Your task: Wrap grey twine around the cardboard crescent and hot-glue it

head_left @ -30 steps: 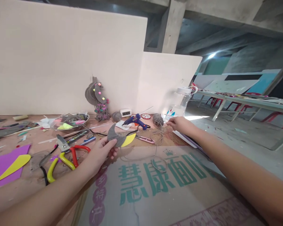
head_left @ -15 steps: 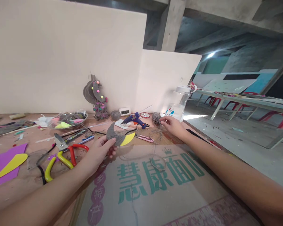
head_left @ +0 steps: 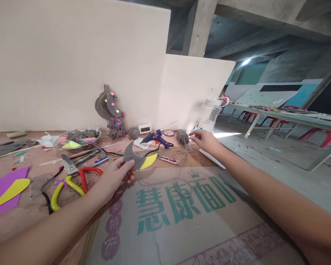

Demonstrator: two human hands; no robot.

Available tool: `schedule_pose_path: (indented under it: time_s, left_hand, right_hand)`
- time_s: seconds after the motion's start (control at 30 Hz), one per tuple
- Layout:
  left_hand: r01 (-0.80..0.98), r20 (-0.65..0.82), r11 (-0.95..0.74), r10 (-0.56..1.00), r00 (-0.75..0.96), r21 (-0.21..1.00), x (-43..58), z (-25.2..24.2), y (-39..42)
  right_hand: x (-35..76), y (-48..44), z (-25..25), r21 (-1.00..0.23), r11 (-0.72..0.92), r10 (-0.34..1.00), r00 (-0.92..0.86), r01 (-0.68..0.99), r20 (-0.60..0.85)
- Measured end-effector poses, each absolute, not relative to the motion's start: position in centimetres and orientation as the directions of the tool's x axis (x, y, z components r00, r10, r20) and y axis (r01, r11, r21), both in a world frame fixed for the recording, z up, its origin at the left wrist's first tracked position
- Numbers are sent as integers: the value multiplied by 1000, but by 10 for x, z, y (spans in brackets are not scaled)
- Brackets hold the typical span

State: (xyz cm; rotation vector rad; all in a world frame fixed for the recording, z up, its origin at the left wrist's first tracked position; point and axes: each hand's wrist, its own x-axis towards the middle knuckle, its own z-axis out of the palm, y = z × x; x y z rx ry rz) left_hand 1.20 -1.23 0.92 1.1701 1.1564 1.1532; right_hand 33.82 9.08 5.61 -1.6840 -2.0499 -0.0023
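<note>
- One crescent [head_left: 134, 157], wound in grey yarn, its right end bare and yellow; you hold it above the near edge of the clutter, left of centre.
- Your left hand [head_left: 118, 176]: closed on the crescent's lower edge, thumb on top.
- One ball of grey yarn [head_left: 182, 137], resting on the table [head_left: 22, 230], right of the crescent.
- Your right hand [head_left: 205, 141]: fingers bent, thumb and forefinger narrowly set just beside the ball; whether they pinch a strand, you cannot tell from here.
- Loose yarn [head_left: 185, 157], trailing from the ball in loops onto a printed sheet [head_left: 165, 241] with green characters.
- One pink cutter [head_left: 168, 159], between the crescent and the loose yarn.
- One blue glue gun [head_left: 157, 139], behind the crescent.
- One white digital clock [head_left: 145, 128], with a smaller grey ball [head_left: 134, 133] at its left.
- One clear bottle [head_left: 211, 113], white-lidded, behind your right hand.
- One pair of shears [head_left: 75, 185], yellow and red handles, left of your left hand.
- One yellow cutout [head_left: 12, 192], lying on purple sheeting [head_left: 20, 175], far left.
</note>
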Motion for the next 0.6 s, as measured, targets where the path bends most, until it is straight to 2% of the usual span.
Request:
schedule_pose_path:
  time_s: [0.1, 0.17, 0.23, 0.3, 0.37, 0.43, 0.53, 0.6]
  left_hand:
    - [-55, -51, 55, 997, 59, 997, 12, 9, -12]
    - [-57, -50, 54, 997, 59, 997, 12, 9, -13]
    - [-55, -48, 51, 997, 60, 997, 12, 9, -13]
    - [-57, -53, 56, 997, 62, 997, 12, 9, -14]
    - [-58, -55, 59, 997, 61, 997, 11, 8, -15]
    - [-50, -57, 60, 997, 60, 997, 11, 8, -15]
    - [-45, -54, 57, 996, 68, 997, 10, 7, -14]
    - [-41, -49, 52, 996, 70, 998, 10, 7, -14]
  right_hand:
    - [333, 74, 73, -306, 381, 924, -345, 872, 168]
    - [328, 63, 76, -330, 519, 834, -551, 789, -6]
    - [323, 57, 71, -283, 597, 770, -635, 751, -58]
    - [321, 54, 65, -193, 643, 747, -662, 741, -51]
    - [320, 52, 65, -192, 679, 707, -701, 709, -89]
    - [319, 44, 75, -331, 662, 657, -733, 673, -176]
    - [311, 19, 103, -632, 488, 550, -774, 603, -314]
    - [303, -2, 122, -734, 371, 498, -789, 568, -359]
